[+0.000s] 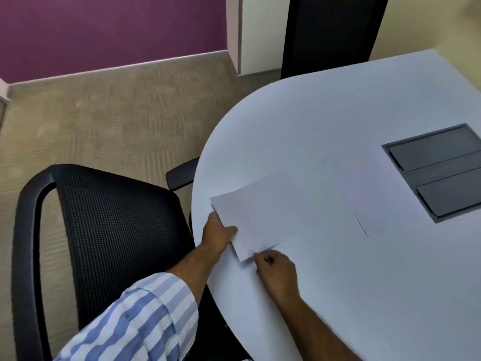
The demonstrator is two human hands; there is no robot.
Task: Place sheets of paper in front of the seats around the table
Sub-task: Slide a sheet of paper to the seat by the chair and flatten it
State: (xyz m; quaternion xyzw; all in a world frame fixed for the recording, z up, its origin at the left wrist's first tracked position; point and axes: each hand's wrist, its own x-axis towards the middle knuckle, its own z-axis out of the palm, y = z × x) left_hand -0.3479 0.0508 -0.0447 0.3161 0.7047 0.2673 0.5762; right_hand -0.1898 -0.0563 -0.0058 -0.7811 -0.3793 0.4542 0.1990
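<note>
Left hand (218,231) pinches sheet (263,214); right hand (274,272) prob. touching corner.

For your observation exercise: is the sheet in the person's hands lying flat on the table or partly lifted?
Partly lifted. The left hand grips the sheet at its near edge, raised off the table; the right hand touches its corner.

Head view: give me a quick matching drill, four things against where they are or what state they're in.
Things:
1. left hand
2. right hand
3. mesh chair
4. cable hatch

States:
A. dark lids closed, set into the table
B. pinching the sheet of paper at its edge
C. tucked at the table's rounded end
D. loosely curled beside the sheet's near corner

Pairs: 1-B, 2-D, 3-C, 4-A
</note>
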